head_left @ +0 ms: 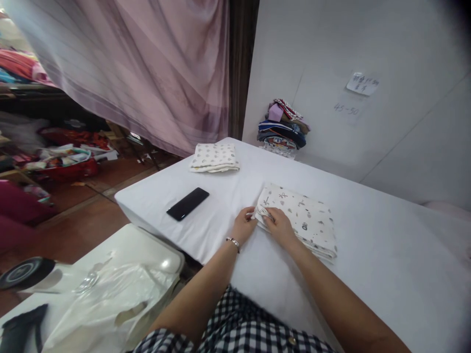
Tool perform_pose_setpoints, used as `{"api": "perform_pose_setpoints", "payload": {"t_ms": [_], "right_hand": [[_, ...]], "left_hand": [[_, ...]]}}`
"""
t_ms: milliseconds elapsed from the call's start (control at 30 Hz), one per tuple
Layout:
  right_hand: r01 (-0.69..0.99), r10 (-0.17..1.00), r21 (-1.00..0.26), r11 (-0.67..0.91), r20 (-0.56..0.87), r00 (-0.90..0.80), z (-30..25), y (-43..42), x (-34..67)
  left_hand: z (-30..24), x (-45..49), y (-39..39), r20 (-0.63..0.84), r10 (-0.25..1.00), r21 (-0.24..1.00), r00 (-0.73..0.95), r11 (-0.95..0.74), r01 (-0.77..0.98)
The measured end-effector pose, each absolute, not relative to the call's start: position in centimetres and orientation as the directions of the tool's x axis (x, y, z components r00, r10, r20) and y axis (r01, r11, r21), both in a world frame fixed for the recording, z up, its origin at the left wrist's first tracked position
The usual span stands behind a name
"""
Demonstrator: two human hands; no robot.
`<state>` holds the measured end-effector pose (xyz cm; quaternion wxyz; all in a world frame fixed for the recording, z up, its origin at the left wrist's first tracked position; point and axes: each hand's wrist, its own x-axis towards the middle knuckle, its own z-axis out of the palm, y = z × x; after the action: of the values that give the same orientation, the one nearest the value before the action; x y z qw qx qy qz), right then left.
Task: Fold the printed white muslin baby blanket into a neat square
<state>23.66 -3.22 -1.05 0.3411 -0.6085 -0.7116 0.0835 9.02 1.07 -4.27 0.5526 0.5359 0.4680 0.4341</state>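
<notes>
A folded white cloth (307, 215) with small grey printed motifs lies in front of me on the white-covered table (386, 274). My left hand (244, 224) is closed on its near left corner, fingertips pinching the edge. Right beside it, my right hand (280, 226) grips the same corner, the thumb and fingers partly hidden by a turned-up bit of fabric. The rest of the cloth lies flat in several layers. Farther back sits another folded white cloth (214, 156) with grey spots, apart from both hands.
A black phone (188, 203) lies left of my hands. A pile of folded fabrics (282, 128) stands against the wall behind the table. At lower left, a white stool-like surface carries a plastic bag (121, 294). A pink curtain (176, 73) hangs at the back.
</notes>
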Motion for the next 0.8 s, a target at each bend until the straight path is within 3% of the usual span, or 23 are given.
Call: {"api": "perform_pose_setpoints", "payload": {"t_ms": [200, 300, 467, 800], "right_hand": [[0.877, 0.884, -0.346, 0.333, 0.438, -0.163, -1.4, -3.7, 22.9], [0.853, 0.894, -0.434, 0.291, 0.441, -0.081, -1.4, -3.5, 22.9], [0.747, 0.918, -0.662, 0.063, 0.332, 0.216, -1.6, -2.8, 23.5], [0.829, 0.905, -0.495, 0.26, 0.425, -0.03, -1.5, -3.7, 22.9]], "left_hand": [[-5.1, 9.2, 1.6, -0.06, 0.986, 0.998, 0.153, 0.063, -0.016], [-5.4, 9.2, 1.7, -0.057, 0.988, 0.998, 0.142, 0.061, -0.028], [-5.2, 9.1, 1.6, -0.033, 0.986, 0.999, 0.163, 0.029, 0.03], [-4.4, 9.2, 1.2, -0.01, 0.981, 0.993, 0.196, -0.013, 0.115]]}}
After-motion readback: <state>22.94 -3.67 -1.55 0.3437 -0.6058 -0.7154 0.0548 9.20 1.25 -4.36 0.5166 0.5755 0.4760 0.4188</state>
